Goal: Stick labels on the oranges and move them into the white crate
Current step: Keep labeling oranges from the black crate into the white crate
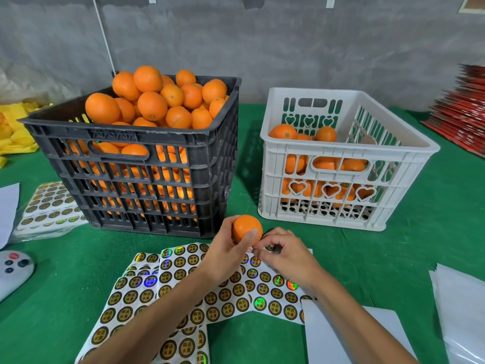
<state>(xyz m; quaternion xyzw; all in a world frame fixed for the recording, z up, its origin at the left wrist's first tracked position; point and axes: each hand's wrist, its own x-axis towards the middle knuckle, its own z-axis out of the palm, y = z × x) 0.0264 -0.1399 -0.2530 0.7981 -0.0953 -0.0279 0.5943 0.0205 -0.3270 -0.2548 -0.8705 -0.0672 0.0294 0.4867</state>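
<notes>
Above glossy round labels [181, 261], left hand [223, 256] grips smooth orange [245, 228].

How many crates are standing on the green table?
2. The black crate stands at the left, heaped with oranges. The white crate stands to its right, partly filled with oranges. None other shows, though one could be outside the view.

One orange [246, 229] is sitting held up above the label sheets [225, 292] spreading across the green cloth; the white crate [343, 164] is standing behind, holding several oranges.
</notes>
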